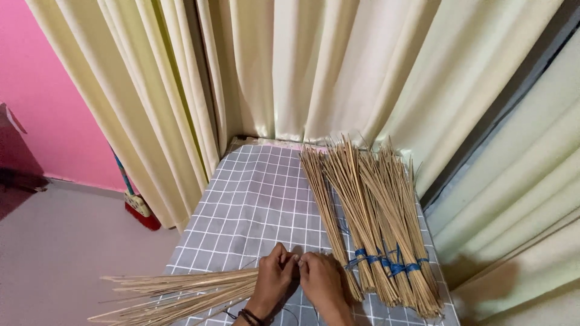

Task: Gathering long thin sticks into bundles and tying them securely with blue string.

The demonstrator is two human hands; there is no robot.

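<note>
Hands are meeting at the near edge of the grey checked table (254, 199) in the head view, the only view here. Left hand (275, 279) and right hand (320, 281) are both curling closed, fingertips pinching together at one spot over the butt end of a loose bundle of thin sticks (181, 290), which is fanning out leftward and overhanging the table's left edge. What the fingertips are pinching is too small to tell; judging by the blue ties (386, 262) on the finished bundles (374, 223) lying just to the right, a binding is probably being knotted. Judgement: the tying step is in hand, and the next move is calling for a firm pull at the knot without letting the sticks splay. Room is narrowing: tied bundles are lying just beside the right hand, cream curtains (338, 66) are closing in behind and to the right, while open cloth is lying ahead and bare floor (66, 253) to the left.
</note>
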